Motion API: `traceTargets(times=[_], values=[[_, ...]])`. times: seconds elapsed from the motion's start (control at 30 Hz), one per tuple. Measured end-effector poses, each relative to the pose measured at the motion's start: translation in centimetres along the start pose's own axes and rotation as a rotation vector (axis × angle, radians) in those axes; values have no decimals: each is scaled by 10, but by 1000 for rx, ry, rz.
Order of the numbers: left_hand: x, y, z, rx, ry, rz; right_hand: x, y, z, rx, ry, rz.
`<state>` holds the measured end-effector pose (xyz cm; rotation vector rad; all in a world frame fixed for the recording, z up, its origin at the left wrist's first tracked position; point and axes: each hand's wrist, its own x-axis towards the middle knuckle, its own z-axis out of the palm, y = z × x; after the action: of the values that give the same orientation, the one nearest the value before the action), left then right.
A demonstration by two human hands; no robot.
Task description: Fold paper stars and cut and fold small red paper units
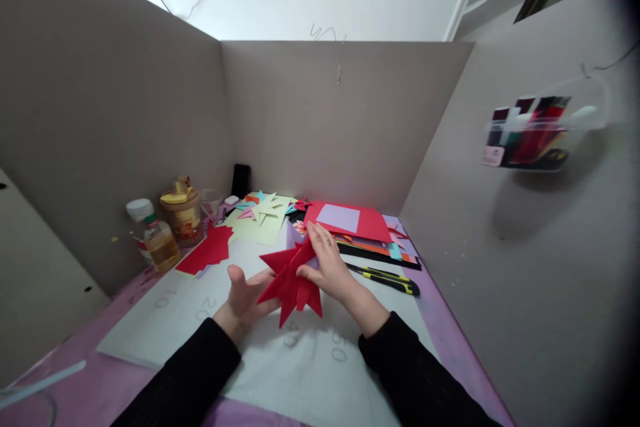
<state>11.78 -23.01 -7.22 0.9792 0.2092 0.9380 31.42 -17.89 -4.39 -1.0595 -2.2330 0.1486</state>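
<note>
A red folded-paper star (291, 280) with several pointed rays is held up over the white sheet. My right hand (326, 260) is closed on its upper right side, with the thumb in front and the other fingers along a raised ray. A bit of pale purple paper shows beside that hand. My left hand (250, 293) is open, palm up, its thumb standing apart. Its fingers reach behind the star's left side, so their tips are hidden, and whether they bear its weight I cannot tell.
The white sheet (175, 330) bears pencilled numbers. Red paper pieces (210, 248) lie left, near a bottle (161, 243) and a yellow-lidded jar (184, 213). Behind are pale green paper stars (267, 208) and stacked coloured paper (373, 220). A black-and-yellow cutter (390, 279) lies right. Grey partitions (350, 127) enclose the table.
</note>
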Motion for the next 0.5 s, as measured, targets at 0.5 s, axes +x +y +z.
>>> traceTargets(times=[0.5], values=[[11, -10, -1, 318, 425, -51, -2, -9, 2, -149, 117, 10]])
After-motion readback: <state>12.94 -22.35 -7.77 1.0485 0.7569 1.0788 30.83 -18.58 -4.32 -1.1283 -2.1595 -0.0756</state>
